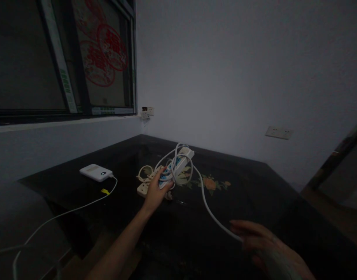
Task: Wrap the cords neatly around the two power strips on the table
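A white power strip (182,163) with blue sockets is tilted above the dark table, loops of its white cord wound around it. My left hand (157,186) is closed around the strip's near end. From the strip the power cord (206,202) curves down to my right hand (265,241), whose fingers are closed on it; this hand is partly blurred. Behind and below my left hand lies a second, cream-coloured power strip (142,189) with its own coiled cord, partly hidden by the hand and the first strip.
The dark glossy table (219,159) has a flower pattern. At its left lies a white box-shaped device (96,172) with a thin cable (79,208) and yellow tag (105,191). Wall sockets (279,132) are on the right, others (147,112) in the corner by the window (108,58).
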The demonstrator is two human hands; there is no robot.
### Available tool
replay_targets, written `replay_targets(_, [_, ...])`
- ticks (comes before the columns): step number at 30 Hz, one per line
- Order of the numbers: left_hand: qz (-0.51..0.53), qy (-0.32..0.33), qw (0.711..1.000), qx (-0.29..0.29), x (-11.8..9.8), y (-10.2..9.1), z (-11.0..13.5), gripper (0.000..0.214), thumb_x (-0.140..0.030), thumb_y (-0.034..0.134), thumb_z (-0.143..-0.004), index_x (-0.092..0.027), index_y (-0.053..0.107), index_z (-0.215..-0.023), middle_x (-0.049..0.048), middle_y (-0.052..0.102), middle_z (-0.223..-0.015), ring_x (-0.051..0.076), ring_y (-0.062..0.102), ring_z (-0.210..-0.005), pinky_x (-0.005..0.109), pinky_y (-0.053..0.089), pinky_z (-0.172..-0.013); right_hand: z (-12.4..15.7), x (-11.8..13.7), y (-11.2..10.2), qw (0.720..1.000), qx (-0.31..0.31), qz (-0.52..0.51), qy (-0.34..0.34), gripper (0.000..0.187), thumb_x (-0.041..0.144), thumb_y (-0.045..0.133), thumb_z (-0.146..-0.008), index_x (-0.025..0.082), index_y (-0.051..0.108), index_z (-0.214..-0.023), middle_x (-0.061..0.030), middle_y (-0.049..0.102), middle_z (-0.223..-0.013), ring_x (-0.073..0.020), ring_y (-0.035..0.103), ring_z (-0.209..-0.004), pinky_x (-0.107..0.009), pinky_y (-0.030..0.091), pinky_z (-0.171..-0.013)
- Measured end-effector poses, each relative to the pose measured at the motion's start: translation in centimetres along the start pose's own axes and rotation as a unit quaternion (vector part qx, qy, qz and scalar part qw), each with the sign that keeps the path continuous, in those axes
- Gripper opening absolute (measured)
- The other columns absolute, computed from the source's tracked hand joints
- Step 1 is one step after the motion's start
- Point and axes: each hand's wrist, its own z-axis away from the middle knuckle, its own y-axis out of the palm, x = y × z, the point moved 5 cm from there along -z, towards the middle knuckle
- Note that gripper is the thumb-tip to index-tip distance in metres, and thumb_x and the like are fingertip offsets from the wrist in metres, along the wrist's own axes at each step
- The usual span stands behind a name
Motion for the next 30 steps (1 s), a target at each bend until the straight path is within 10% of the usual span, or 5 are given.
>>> replay_targets(4, [0.051,0.000,0.998,0.049,-1.3,0.6,1.2,0.059,-0.036,0.064,-0.078,-0.019,0.047,-0.133,0.0113,0.052,-0.138,0.027,0.046,-0.129,0.044,0.034,-0.108,-2.0,-0.8,1.6,1.000,-0.007,0.001,-0.019,0.035,0.054,0.053,-0.080,0.024,0.071,-0.078,-0.0098,0.074,-0.086,-0.0290,0.069,-0.087,-0.040,0.055,-0.080])
replay_targets(10, [0.107,-0.002,0.986,0.128,-4.0,1.5,3.4,0.064,-0.045,0.066,-0.076,-0.018,0.049,-0.131,0.0119,0.051,-0.138,0.031,0.047,-0.127,0.044,0.037,-0.107,-6.0,-3.4,1.6,0.987,-0.111,-0.116,0.000,0.035,0.054,0.058,-0.081,0.019,0.061,-0.081,0.0009,0.055,-0.054,-0.0152,0.053,-0.051,-0.026,0.044,-0.051])
replay_targets(16, [0.152,-0.030,0.950,0.271,-6.3,2.6,6.6,0.071,-0.048,0.072,-0.070,-0.020,0.050,-0.132,0.0113,0.054,-0.135,0.032,0.050,-0.123,0.045,0.039,-0.105,-9.9,-1.5,0.3,0.970,-0.122,-0.211,-0.001,0.045,0.052,0.063,-0.077,0.020,0.064,-0.108,-0.0026,0.065,-0.075,-0.0121,0.051,-0.052,-0.023,0.040,-0.047])
replay_targets(25, [0.245,-0.020,0.843,0.478,-9.5,4.3,9.8,0.068,-0.044,0.075,-0.067,-0.023,0.055,-0.129,0.0118,0.059,-0.127,0.032,0.057,-0.114,0.044,0.043,-0.098,-12.1,2.2,4.4,0.952,0.213,-0.218,-0.002,0.063,0.053,0.057,-0.082,0.022,0.048,-0.137,0.0004,0.064,-0.063,-0.0130,0.056,-0.051,-0.022,0.045,-0.043])
replay_targets(30, [0.305,-0.085,0.815,0.486,-9.0,4.8,10.6,0.072,-0.048,0.077,-0.060,-0.021,0.059,-0.124,0.0122,0.061,-0.124,0.032,0.058,-0.110,0.045,0.045,-0.095,-10.1,2.3,9.2,0.914,0.355,-0.195,0.015,0.044,0.045,0.061,-0.084,0.022,0.063,-0.121,-0.0063,0.068,-0.110,-0.0089,0.061,-0.061,-0.020,0.048,-0.051])
